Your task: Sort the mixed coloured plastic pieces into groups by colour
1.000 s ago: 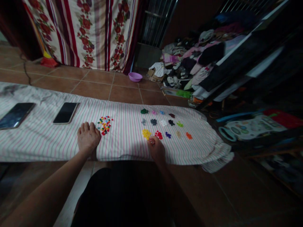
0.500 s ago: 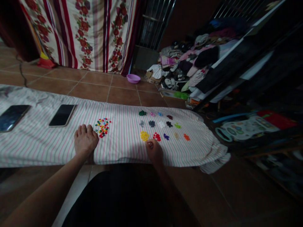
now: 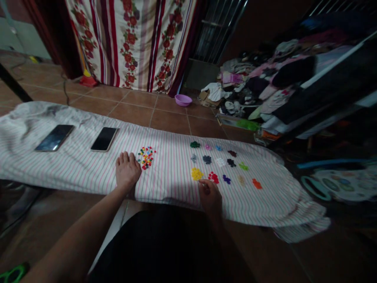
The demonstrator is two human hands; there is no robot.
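Observation:
My left hand (image 3: 128, 169) lies flat on the striped cloth (image 3: 167, 173), fingers stretched out. Just right of it is a scattered heap of small multicoloured pieces (image 3: 147, 157). My right hand (image 3: 210, 194) rests at the front of the sorted piles, its fingers curled in and thumb and index close together. Whatever may be between those fingertips is too small to make out. The fingertips are at the near edge of the yellow pile (image 3: 196, 174), with the red pile (image 3: 213, 177) just beyond the knuckles. Dark blue (image 3: 226, 179), beige (image 3: 241, 180) and orange (image 3: 257, 183) piles continue that row.
Behind are dark green (image 3: 194, 145), dark grey (image 3: 207, 159), white (image 3: 220, 162), black (image 3: 231, 162) and lime (image 3: 243, 166) piles, among others. Two phones, one (image 3: 104, 138) nearer my left hand, lie on the left. A purple basin (image 3: 183, 100) stands on the floor beyond; clothes (image 3: 265, 82) are heaped behind right.
The view has swung left, so everything appears further right. Both hands keep about the same places on the cloth; the right stays beside the yellow pile with its fingers slightly shifted.

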